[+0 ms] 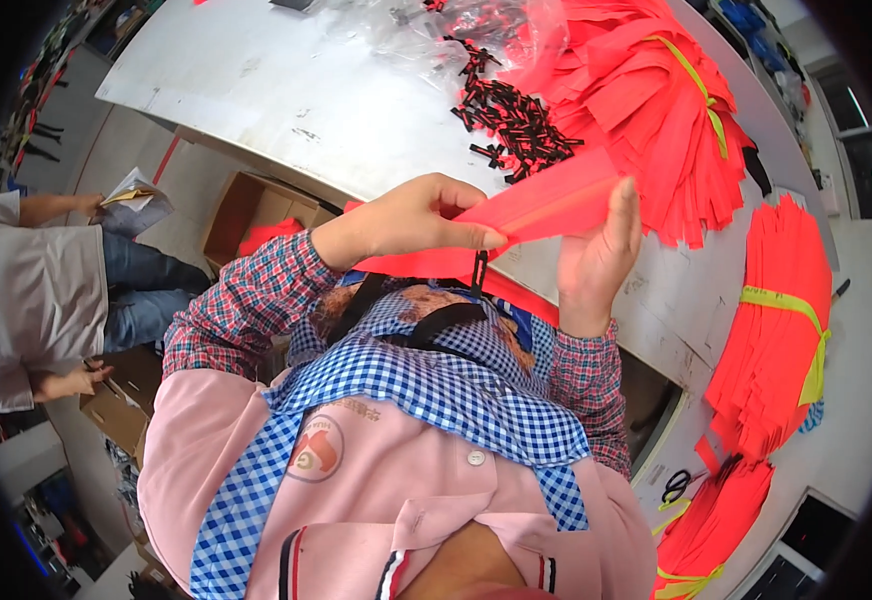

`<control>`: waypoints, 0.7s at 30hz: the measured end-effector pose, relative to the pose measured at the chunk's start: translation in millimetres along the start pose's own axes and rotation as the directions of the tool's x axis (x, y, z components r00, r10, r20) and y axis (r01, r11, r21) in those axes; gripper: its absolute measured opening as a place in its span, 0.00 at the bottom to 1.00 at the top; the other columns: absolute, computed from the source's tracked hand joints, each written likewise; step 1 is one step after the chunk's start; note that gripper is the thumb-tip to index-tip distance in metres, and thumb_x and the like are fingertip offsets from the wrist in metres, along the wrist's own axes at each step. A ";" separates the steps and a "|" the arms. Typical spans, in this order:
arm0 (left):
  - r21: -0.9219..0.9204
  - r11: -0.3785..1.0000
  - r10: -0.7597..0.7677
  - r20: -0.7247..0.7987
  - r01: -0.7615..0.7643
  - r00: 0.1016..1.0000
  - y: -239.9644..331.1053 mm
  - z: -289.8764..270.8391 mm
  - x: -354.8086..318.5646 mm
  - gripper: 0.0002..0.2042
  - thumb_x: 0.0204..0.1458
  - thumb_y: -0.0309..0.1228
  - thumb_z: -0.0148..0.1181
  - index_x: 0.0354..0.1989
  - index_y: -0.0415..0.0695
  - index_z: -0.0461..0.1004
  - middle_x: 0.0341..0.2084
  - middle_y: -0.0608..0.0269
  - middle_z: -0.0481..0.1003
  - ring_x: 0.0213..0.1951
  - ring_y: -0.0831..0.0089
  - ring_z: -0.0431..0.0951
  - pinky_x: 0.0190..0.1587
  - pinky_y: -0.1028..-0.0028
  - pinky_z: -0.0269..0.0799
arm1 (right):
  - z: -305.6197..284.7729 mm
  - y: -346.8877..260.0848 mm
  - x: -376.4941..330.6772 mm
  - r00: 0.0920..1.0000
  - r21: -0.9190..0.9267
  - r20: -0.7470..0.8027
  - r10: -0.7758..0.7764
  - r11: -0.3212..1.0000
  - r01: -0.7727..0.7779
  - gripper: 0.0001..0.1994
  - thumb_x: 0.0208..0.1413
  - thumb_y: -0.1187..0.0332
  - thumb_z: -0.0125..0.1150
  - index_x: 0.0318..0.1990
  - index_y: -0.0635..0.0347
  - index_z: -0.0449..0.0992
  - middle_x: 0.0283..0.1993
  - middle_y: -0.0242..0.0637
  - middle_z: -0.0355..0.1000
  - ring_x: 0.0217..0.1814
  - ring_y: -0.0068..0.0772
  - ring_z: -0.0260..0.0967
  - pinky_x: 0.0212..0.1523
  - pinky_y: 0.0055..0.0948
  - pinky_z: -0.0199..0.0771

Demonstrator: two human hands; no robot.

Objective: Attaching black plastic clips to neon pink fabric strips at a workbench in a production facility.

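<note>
A long, bright coral fabric strip (546, 205) stretches between my two hands above my lap. My left hand (406, 222) pinches it between thumb and fingers, near a small black loop (479, 272) that hangs just under the thumb. At the strip's other side, my right hand (598, 265) is raised with its fingers fairly straight, and the strip runs taut into it; the thumb is partly hidden behind the fabric. More of the coral strip passes below my left wrist and across my apron.
On the white table (286, 80) lie a pile of small black-and-red pieces (516, 125), clear plastic bags (421, 40) and a large strip bundle (646, 100). Another tied bundle (771, 330) and black scissors (676, 486) are at the right. A cardboard box (246, 215) and another person (41, 290) are left.
</note>
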State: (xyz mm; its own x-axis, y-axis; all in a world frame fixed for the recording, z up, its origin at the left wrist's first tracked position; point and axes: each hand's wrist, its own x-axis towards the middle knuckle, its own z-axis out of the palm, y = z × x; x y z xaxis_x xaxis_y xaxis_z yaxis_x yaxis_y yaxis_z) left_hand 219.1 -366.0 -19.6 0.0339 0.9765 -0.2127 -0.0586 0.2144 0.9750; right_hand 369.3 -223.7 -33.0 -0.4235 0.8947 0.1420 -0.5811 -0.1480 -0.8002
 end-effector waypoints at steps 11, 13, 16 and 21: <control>-0.099 0.979 0.128 -0.386 -0.179 0.914 -8.0 11.4 -1.2 0.12 0.60 0.34 0.52 0.45 0.37 0.71 0.34 0.72 0.74 0.38 0.85 0.72 0.43 0.81 0.68 | 13.6 19.8 -37.2 0.843 -0.261 0.316 0.436 0.894 -0.365 0.13 0.54 0.71 0.62 0.45 0.66 0.71 0.40 0.34 0.74 0.40 0.19 0.71 0.41 0.18 0.72; -0.089 0.972 0.168 -0.391 -0.218 0.905 -7.2 12.3 -2.6 0.12 0.61 0.34 0.51 0.45 0.37 0.71 0.34 0.72 0.74 0.38 0.85 0.72 0.43 0.81 0.68 | 15.6 18.3 -36.2 0.841 -0.256 0.323 0.434 0.895 -0.365 0.12 0.54 0.71 0.62 0.45 0.66 0.71 0.40 0.34 0.74 0.40 0.19 0.71 0.41 0.18 0.72; -0.096 0.975 0.155 -0.346 -0.199 0.926 -9.2 9.8 -6.8 0.12 0.60 0.32 0.52 0.47 0.37 0.71 0.36 0.71 0.74 0.39 0.85 0.72 0.44 0.81 0.68 | 12.8 19.6 -36.4 0.852 -0.260 0.327 0.409 0.905 -0.335 0.11 0.55 0.71 0.62 0.43 0.66 0.72 0.40 0.34 0.74 0.40 0.19 0.71 0.40 0.18 0.72; -0.109 0.988 0.080 -0.230 -0.107 0.970 -7.2 3.8 -11.4 0.11 0.56 0.27 0.57 0.44 0.34 0.73 0.34 0.67 0.75 0.37 0.85 0.72 0.41 0.83 0.70 | 11.2 22.4 -40.8 0.898 -0.213 0.345 0.272 0.955 -0.207 0.10 0.55 0.71 0.62 0.42 0.66 0.72 0.39 0.35 0.74 0.39 0.19 0.71 0.40 0.18 0.71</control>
State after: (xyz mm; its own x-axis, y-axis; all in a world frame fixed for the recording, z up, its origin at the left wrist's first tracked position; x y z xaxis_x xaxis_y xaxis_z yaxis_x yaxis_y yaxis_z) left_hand 222.9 -378.7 -23.9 -0.2009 0.9690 -0.1435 -0.1700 0.1098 0.9793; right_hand 365.8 -268.2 -50.2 -0.7784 0.6179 0.1111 -0.3191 -0.2370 -0.9176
